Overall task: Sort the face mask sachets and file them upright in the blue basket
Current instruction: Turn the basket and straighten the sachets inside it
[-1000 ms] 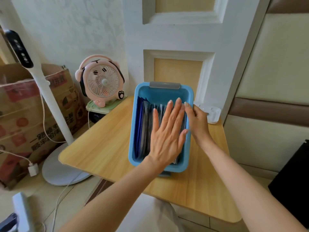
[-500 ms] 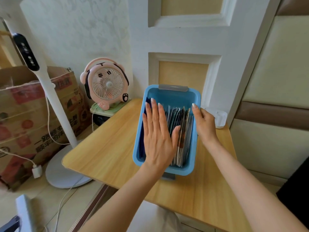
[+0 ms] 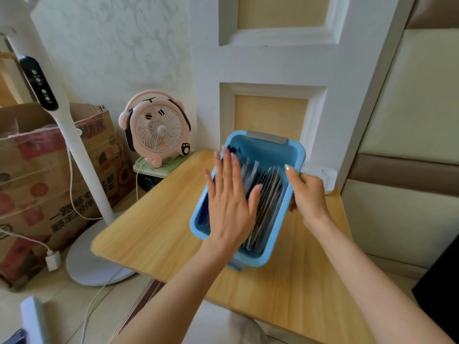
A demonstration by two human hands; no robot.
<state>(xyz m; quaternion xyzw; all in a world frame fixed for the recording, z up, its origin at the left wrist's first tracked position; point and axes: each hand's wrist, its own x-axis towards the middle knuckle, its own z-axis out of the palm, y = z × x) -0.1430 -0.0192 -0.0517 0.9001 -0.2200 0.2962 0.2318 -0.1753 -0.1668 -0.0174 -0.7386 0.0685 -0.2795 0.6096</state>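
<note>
Head camera: A person's two bare arms reach over a light wooden table (image 3: 154, 232) to a blue basket (image 3: 296, 155) that stands near the table's far edge, in front of a white panelled wall. The basket is turned slightly askew, and a grey handle (image 3: 267, 139) shows on its far end. The face mask sachets (image 3: 269, 194) are inside the basket, standing on edge in a packed row, dark blue ones towards the left wall and grey and silvery ones towards the right.

The left hand (image 3: 228, 202) lies flat over the left half of the row, palm down, fingers straight and close together and the thumb held out to the side. The fingertips are blurred, and it is not clear how hard the palm bears on the sachet tops.

The right hand (image 3: 308, 192) grips the basket's right wall from outside. Its fingers are curled round the rim, and one finger points along the rim's top edge.

Off the table's left corner, a pink desk fan (image 3: 159, 130) with painted ears sits on a low green stand. A printed cardboard box (image 3: 37, 170) stands further left, behind a white stand (image 3: 82, 170) that has a black control strip and a round base. A white plug (image 3: 52, 260) lies on the floor on its cable. A small white object (image 3: 323, 173) rests just behind the right hand.
</note>
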